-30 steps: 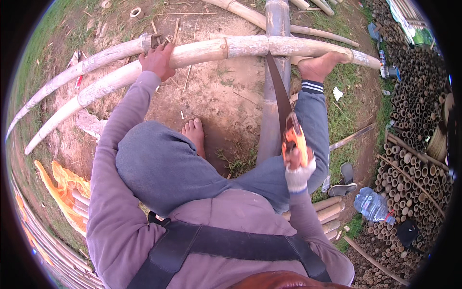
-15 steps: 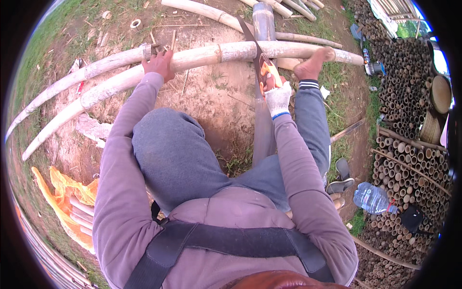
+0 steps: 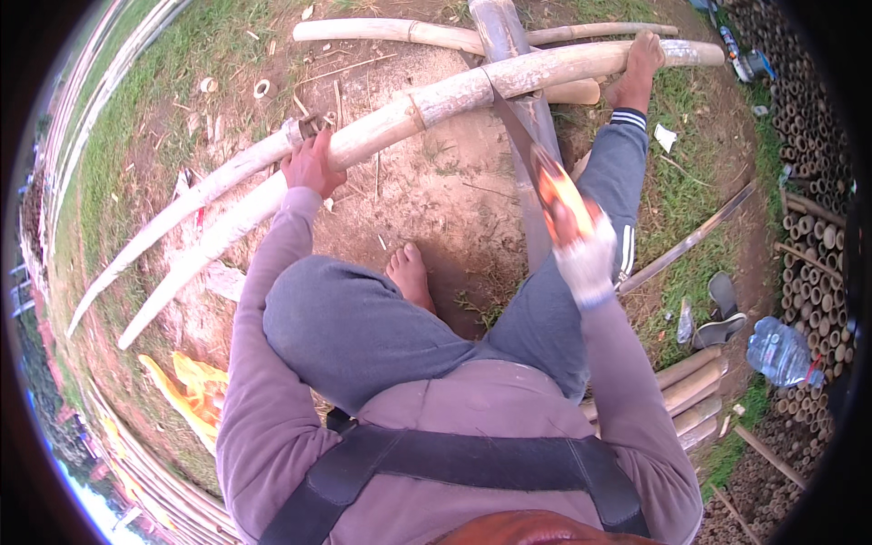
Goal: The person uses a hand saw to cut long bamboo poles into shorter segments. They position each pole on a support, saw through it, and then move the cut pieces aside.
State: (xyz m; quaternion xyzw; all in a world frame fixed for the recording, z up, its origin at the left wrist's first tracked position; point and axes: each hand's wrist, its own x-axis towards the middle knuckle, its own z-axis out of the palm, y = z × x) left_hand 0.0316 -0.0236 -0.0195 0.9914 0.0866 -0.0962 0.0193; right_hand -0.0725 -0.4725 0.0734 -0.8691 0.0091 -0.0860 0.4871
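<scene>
The left hand (image 3: 313, 163) rests on the upper bamboo pole (image 3: 454, 95), its fingers closed over the pole near a node ring, palm down. The pole lies across bare earth, running from the lower left up to the upper right. A second pole (image 3: 195, 259) lies just beside and below it on the left, converging toward the hand.

The right hand (image 3: 586, 254) wears a white glove and its fingers are wrapped tight around the orange handle (image 3: 556, 186) of a saw (image 3: 513, 127). The saw blade runs up and left from the handle and meets the upper pole just right of its middle. The blade edge touches the pole; how deep it sits cannot be told.

The person's right foot (image 3: 640, 64), bare, presses on the upper pole near its right end. The left foot (image 3: 411, 277), also bare, rests on the ground beneath the bent left knee. A thick grey log (image 3: 509, 54) lies under the pole, crossing it near the saw.

A further pole (image 3: 391, 32) lies on the ground beyond. At the right stands a stack of cut bamboo (image 3: 813, 227), ends facing out. A plastic bottle (image 3: 781, 350) and a sandal (image 3: 724, 309) lie on the grass near the stack. Short bamboo lengths (image 3: 695, 391) lie beside the person's right hip.
</scene>
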